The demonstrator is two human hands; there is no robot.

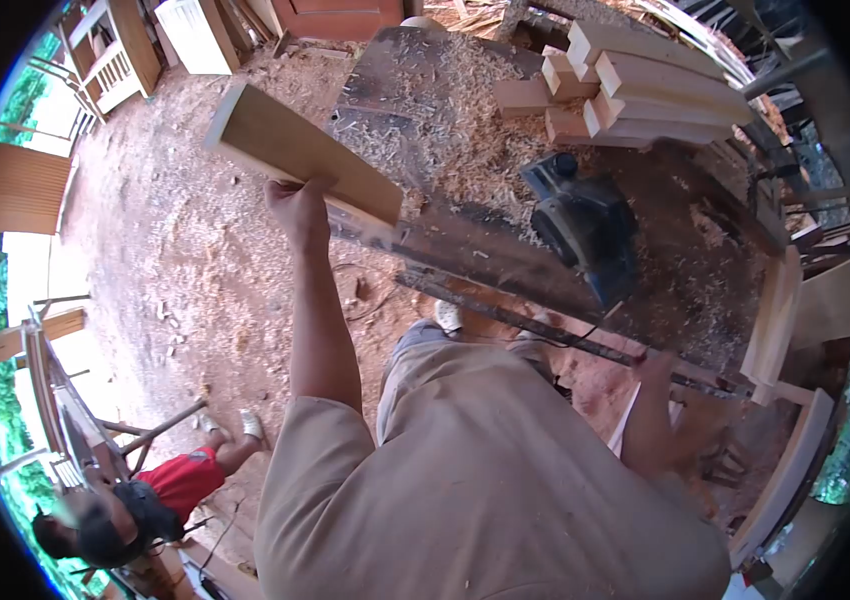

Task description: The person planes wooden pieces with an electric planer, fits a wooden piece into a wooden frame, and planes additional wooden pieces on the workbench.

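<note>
My left hand point(300, 208) is closed around the lower edge of a pale wooden board point(300, 145), which it holds up at a tilt beside the workbench's left end. The board's right end overlaps the bench edge in view. My right hand point(655, 372) is low by the front edge of the workbench point(485, 245), smeared by motion, so its fingers do not show clearly. A pale, flat edge shows just below that hand. On the bench rests a dark blue electric hand planer point(585, 225), apart from both hands.
Stacked wooden beams point(655, 95) lie at the bench's back right, amid wood shavings point(475, 100). A long rail runs along the bench front. Another person in red shorts point(185, 485) is at the lower left. Wooden frames point(120, 55) stand at the back left.
</note>
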